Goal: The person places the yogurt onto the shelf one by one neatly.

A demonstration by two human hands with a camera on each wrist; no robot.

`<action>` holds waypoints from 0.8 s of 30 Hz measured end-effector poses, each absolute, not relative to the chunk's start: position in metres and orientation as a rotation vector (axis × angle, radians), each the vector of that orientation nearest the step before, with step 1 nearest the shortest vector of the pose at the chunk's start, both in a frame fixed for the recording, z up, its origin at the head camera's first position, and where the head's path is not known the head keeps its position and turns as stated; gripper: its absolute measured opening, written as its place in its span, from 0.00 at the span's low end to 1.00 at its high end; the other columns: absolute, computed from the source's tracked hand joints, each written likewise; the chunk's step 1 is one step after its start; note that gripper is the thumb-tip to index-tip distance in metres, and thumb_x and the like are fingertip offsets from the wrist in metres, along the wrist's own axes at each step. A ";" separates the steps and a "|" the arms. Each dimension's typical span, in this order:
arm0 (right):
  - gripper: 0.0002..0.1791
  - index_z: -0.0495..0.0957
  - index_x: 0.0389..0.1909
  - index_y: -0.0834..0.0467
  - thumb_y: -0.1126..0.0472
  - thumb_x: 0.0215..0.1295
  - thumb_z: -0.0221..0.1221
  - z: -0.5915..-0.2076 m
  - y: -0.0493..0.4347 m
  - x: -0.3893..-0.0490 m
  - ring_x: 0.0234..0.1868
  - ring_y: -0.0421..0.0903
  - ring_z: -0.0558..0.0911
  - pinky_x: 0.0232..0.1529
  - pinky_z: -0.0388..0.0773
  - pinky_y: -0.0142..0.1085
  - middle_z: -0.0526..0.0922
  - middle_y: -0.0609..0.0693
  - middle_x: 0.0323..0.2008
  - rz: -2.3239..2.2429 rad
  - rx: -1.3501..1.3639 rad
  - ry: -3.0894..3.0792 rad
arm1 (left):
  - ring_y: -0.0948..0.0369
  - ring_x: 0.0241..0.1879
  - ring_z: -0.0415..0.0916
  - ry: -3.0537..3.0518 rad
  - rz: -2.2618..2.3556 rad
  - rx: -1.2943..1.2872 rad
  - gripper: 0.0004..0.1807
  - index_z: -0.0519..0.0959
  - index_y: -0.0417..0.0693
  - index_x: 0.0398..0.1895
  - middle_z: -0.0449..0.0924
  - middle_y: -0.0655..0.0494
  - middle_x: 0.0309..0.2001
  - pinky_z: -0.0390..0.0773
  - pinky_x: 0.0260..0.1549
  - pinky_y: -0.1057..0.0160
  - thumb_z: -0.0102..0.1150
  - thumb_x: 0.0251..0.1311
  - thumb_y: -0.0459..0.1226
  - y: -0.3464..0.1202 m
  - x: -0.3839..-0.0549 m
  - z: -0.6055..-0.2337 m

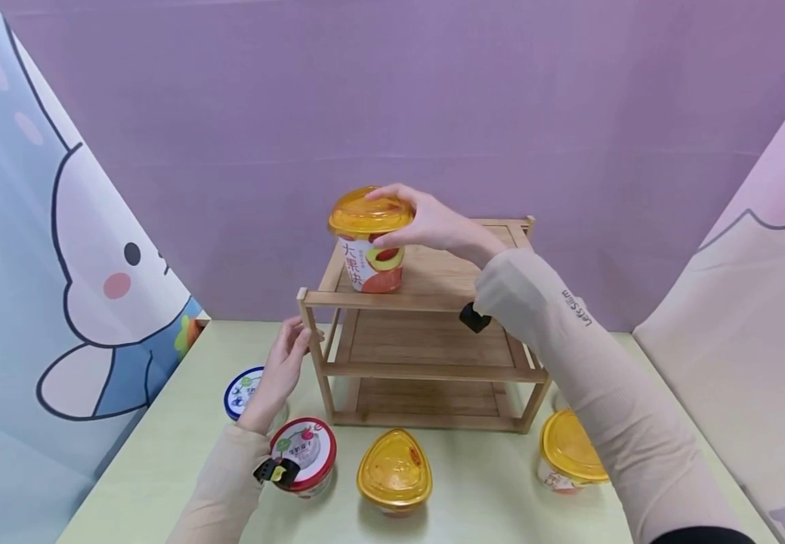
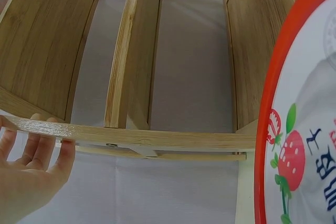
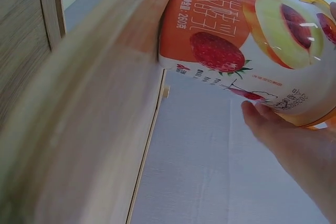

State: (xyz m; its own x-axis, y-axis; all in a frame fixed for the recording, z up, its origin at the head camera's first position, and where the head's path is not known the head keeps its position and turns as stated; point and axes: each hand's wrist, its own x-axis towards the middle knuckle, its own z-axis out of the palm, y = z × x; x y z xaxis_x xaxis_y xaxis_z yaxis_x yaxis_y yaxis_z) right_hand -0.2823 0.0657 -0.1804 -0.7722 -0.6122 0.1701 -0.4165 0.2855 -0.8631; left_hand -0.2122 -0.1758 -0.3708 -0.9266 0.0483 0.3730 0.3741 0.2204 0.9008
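Note:
A yogurt cup (image 1: 358, 266) with peach pictures and a clear yellow lid stands upright at the front left corner of the top shelf of a three-tier wooden rack (image 1: 433, 340). My right hand (image 1: 426, 221) grips it near the lid, thumb on the side and fingers over the top. Strawberry and peach prints show on the cup (image 3: 220, 51) in the right wrist view, its base at the shelf's front rail. With my left hand (image 1: 285, 361) I hold the rack's left front post (image 2: 157, 139); some fingertips pass behind it.
On the pale green table (image 1: 487, 491), a blue-lidded cup (image 1: 237, 394) and a red-lidded cup (image 1: 304, 451) stand by my left forearm. A yellow-lidded cup (image 1: 394, 468) is in front of the rack, another yellow-lidded cup (image 1: 569, 446) beside my right sleeve. A purple backdrop (image 1: 229, 151) hangs behind.

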 end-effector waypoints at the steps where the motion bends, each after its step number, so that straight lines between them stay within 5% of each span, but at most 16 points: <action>1: 0.35 0.62 0.59 0.50 0.61 0.48 0.65 -0.180 0.066 -0.282 0.48 0.45 0.71 0.49 0.71 0.38 0.67 0.49 0.53 -1.488 -0.960 2.356 | 0.70 0.40 0.69 -2.230 -1.766 -0.399 0.16 0.60 0.35 0.54 0.70 0.36 0.43 0.69 0.43 0.73 0.35 0.68 0.35 -0.176 -0.212 -0.371; 11: 0.41 0.55 0.63 0.50 0.60 0.49 0.64 -0.179 0.068 -0.276 0.53 0.43 0.68 0.53 0.67 0.38 0.66 0.48 0.56 -1.481 -1.031 2.367 | 0.59 0.45 0.69 -2.254 -1.755 -0.369 0.16 0.60 0.37 0.54 0.70 0.38 0.43 0.67 0.51 0.55 0.34 0.68 0.36 -0.177 -0.212 -0.372; 19: 0.34 0.54 0.64 0.45 0.51 0.57 0.56 -0.180 0.076 -0.260 0.65 0.44 0.53 0.60 0.58 0.45 0.52 0.43 0.66 -1.541 -0.949 2.551 | 0.70 0.41 0.69 -2.252 -1.762 -0.366 0.16 0.60 0.36 0.55 0.70 0.37 0.44 0.68 0.45 0.71 0.35 0.68 0.36 -0.177 -0.212 -0.371; 24: 0.29 0.57 0.62 0.48 0.48 0.60 0.53 -0.186 0.081 -0.245 0.66 0.46 0.52 0.61 0.56 0.44 0.53 0.44 0.65 -1.588 -0.933 2.707 | 0.70 0.42 0.68 -2.265 -1.752 -0.358 0.17 0.60 0.36 0.55 0.70 0.37 0.44 0.68 0.46 0.70 0.35 0.68 0.37 -0.177 -0.212 -0.371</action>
State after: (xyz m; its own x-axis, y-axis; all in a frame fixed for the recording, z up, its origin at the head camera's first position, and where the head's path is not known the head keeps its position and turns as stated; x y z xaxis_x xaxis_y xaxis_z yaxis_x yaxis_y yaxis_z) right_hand -0.2452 0.0811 -0.1859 -0.8294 -0.4051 0.3847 -0.5334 0.3695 -0.7609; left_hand -0.2116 -0.1770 -0.3711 -0.9372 0.0378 0.3469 0.3452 0.2445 0.9061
